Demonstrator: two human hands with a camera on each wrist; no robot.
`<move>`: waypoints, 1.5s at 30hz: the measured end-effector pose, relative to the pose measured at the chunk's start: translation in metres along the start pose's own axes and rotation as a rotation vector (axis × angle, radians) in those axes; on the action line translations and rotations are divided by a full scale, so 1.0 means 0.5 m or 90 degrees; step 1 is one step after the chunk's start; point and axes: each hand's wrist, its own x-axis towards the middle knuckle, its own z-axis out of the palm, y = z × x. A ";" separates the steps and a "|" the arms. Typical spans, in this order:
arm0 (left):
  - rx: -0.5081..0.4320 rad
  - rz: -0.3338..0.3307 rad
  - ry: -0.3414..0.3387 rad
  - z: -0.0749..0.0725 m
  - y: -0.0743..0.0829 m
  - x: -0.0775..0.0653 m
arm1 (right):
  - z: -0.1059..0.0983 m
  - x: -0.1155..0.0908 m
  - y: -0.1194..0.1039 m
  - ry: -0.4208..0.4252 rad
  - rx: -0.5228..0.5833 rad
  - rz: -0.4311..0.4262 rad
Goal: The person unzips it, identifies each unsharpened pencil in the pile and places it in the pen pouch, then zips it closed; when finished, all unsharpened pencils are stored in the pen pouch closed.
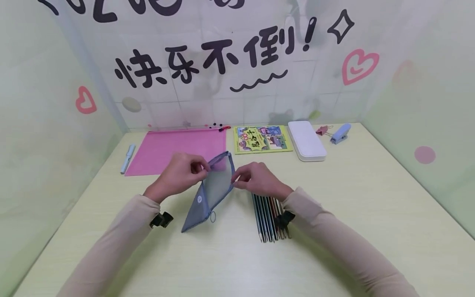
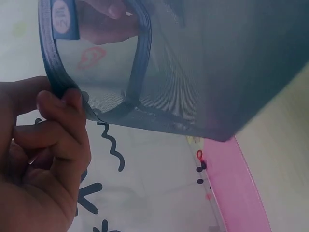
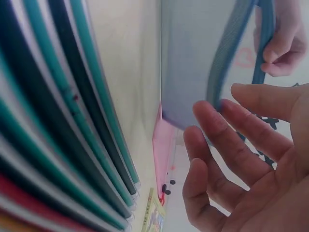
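A blue-grey mesh zipper pouch (image 1: 219, 187) is held up off the table, tilted, its mouth spread apart. My left hand (image 1: 182, 172) pinches one side of the mouth between thumb and fingers, near the zipper edge in the left wrist view. At the opposite side, my right hand (image 1: 257, 178) grips the rim with its fingertips; the right wrist view has its fingers (image 3: 212, 121) at the zipper band. A small ring (image 1: 213, 217) hangs from the pouch. Several coloured pencils (image 1: 265, 216) lie side by side under my right wrist, partly hidden by it.
Behind the hands lie a pink zip folder (image 1: 178, 144), a yellow booklet (image 1: 261, 139) and a white case (image 1: 306, 140). A blue stapler (image 1: 340, 133) and a pink clip (image 1: 323, 130) are at the back right. A light-blue pen (image 1: 128, 159) lies far left. Walls surround the table's back and sides.
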 end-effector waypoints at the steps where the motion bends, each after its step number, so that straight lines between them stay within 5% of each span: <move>1: -0.003 0.000 -0.002 0.002 0.001 0.000 | -0.002 -0.003 0.001 0.004 -0.005 -0.006; 8: -0.044 -0.015 -0.011 0.010 -0.010 0.001 | -0.024 -0.027 0.024 0.002 -0.073 0.001; 18: -0.179 -0.126 -0.047 0.018 -0.054 0.000 | -0.019 -0.060 0.045 -0.055 -0.145 0.016; 37: -0.194 -0.116 -0.071 0.015 -0.062 -0.002 | 0.003 -0.050 0.031 -0.089 -0.229 0.010; 45: -0.204 -0.111 -0.071 0.017 -0.063 -0.003 | 0.019 -0.039 0.014 -0.090 -0.301 0.066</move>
